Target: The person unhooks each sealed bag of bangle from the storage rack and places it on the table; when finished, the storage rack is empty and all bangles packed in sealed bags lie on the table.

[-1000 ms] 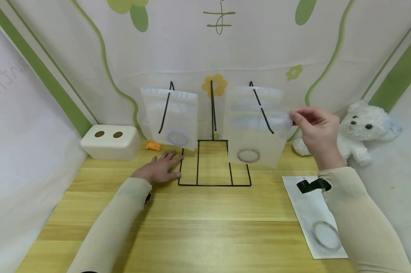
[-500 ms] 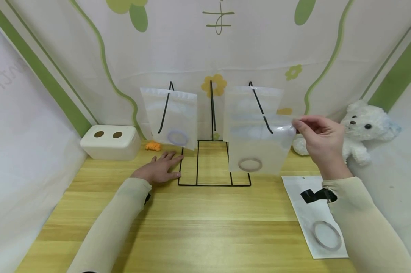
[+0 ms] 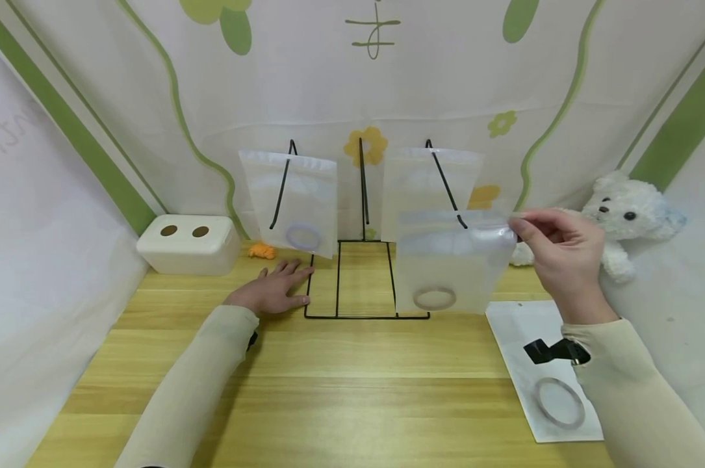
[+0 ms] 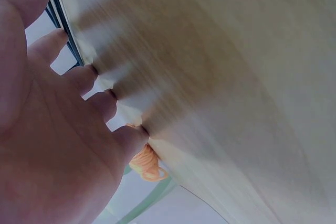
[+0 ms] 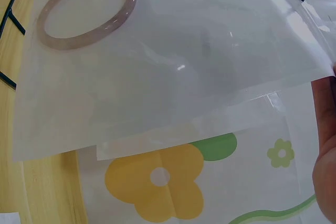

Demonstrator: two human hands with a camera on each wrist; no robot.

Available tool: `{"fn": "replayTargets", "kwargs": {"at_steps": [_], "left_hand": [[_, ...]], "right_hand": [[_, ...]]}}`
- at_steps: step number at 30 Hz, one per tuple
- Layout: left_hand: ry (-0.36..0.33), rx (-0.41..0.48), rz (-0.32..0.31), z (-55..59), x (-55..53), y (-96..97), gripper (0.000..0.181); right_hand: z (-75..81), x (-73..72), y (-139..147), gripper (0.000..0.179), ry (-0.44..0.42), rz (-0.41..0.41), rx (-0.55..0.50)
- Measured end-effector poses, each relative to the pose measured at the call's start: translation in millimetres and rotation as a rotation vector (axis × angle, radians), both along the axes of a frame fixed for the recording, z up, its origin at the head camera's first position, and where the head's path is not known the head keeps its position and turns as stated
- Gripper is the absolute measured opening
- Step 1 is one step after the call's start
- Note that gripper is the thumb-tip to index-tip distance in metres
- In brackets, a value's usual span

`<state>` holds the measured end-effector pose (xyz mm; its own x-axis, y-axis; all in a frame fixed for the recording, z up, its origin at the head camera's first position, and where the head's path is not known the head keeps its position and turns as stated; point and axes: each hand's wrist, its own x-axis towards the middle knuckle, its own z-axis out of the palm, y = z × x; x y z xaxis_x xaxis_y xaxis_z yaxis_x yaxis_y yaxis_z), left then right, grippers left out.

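Observation:
My right hand pinches the upper right corner of a translucent zip bag that holds a pinkish-brown bangle. The tip of the right hook of a black wire rack still passes through the top of this bag. Behind it, another translucent bag hangs farther back on the same hook. On the left hook hangs a bag with a lavender bangle. My left hand rests spread on the table, fingers straight, its thumb and index finger at the rack's left base wire.
A white bag with a pale bangle lies on the table at the right, partly under my right forearm. A white plush bear sits behind it. At the left stand a white box with two round holes and a small orange object.
My right hand has moved toward me, down and slightly right, drawing the front bag along the hook to its tip. The bag behind it shows more now. My left hand has stayed in place.

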<state>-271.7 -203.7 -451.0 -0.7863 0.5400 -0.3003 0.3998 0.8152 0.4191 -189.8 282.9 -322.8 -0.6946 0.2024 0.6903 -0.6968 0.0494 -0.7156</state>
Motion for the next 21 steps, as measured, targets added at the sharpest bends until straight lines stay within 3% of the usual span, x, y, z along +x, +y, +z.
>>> {"fn": "replayTargets", "kwargs": {"at_steps": [9,21], "left_hand": [[0.022,-0.034,0.01,3.7,3.7,3.5,0.078],[0.025,-0.05,0.015,4.1,4.4,4.0,0.077]], "right_hand": [[-1.3,10.9,-0.8,0.012,0.024,0.065,-0.067],[-2.4,31.8,1.3,0.011,0.027,0.023,-0.048]]}}
